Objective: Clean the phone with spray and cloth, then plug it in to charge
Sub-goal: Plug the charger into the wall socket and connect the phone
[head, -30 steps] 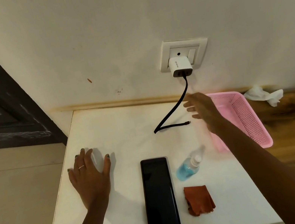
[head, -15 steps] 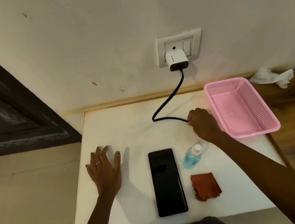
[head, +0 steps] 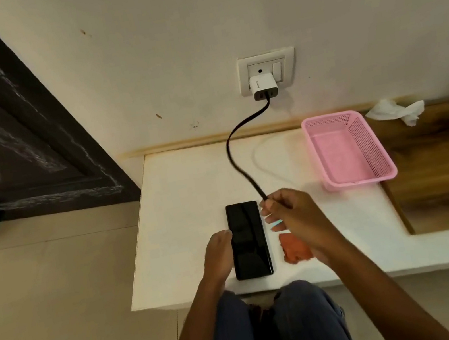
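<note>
The black phone lies face up near the front edge of the white table. My left hand grips its left edge, thumb on the glass. My right hand hovers just right of the phone's top and pinches the free end of the black charging cable. The cable runs up to the white charger in the wall socket. The orange cloth lies right of the phone, partly under my right wrist. Only a blue sliver of the spray bottle shows beneath my right hand.
An empty pink basket stands at the table's back right. A crumpled white tissue lies on the wooden top beyond it. A dark door is at the left. My knees are below the table's front edge.
My right hand has pulled the cable end from the back of the table toward the phone's top. My left hand has moved from flat on the table to the phone's left edge.
</note>
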`<state>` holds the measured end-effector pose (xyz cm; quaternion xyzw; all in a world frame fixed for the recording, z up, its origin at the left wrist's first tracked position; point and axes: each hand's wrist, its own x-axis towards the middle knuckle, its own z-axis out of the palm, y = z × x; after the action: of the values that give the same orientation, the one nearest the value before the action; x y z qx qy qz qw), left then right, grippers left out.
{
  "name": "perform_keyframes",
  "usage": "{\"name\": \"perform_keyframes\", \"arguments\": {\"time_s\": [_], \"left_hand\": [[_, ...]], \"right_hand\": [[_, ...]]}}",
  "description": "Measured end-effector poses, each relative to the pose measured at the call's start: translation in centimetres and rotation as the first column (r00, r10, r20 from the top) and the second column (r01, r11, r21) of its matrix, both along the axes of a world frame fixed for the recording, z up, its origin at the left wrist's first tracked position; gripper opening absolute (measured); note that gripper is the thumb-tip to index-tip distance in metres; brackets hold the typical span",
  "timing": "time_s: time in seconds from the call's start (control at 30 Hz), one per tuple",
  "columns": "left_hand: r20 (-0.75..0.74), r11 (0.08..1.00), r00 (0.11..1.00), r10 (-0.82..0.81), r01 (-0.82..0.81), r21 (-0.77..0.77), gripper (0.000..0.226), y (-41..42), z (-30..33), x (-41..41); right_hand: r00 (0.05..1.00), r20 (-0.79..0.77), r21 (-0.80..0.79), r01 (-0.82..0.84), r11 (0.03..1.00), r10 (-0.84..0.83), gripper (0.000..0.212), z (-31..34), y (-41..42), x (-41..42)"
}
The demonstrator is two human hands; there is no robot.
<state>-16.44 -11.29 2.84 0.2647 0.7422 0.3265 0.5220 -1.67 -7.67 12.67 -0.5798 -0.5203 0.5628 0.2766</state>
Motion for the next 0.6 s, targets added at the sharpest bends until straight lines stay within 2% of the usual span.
{"name": "perform_keyframes", "arguments": {"time_s": [0.1, 0.2, 0.3, 0.5, 0.6], "left_hand": [[0.053, 0.994, 0.997, 0.061, -0.056, -0.099, 0.024, 0.2, 0.6, 0.7], [0.064, 0.984, 0.991, 0.119, -0.11, -0.137, 0.035, 0.1, 0.4, 1.0], [0.061, 0.982, 0.988, 0.141, -0.132, -0.138, 0.03, 0.0, 0.3, 1.2], [0.221, 0.945, 0.931, 0.292, -0.246, -0.215, 0.023, 0.0, -0.1, 1.3], [0.22, 0.936, 0.92, 0.324, -0.278, -0.215, 0.029, -0.1, -0.5, 1.3]], "right_hand": [[0.998, 0.047, -0.078, -0.044, 0.996, 0.048, 0.016, -2.4, -2.0, -0.4], [0.98, 0.178, -0.057, -0.083, 0.995, 0.091, 0.015, -4.6, -3.0, -0.7], [0.95, 0.293, -0.059, -0.093, 0.994, 0.106, 0.02, -6.6, -3.2, -0.8], [0.945, 0.29, -0.183, -0.101, 0.978, 0.152, 0.022, -8.7, -3.0, -1.1], [0.95, 0.273, -0.196, -0.097, 0.976, 0.15, 0.021, -9.0, -2.6, -1.1]]}}
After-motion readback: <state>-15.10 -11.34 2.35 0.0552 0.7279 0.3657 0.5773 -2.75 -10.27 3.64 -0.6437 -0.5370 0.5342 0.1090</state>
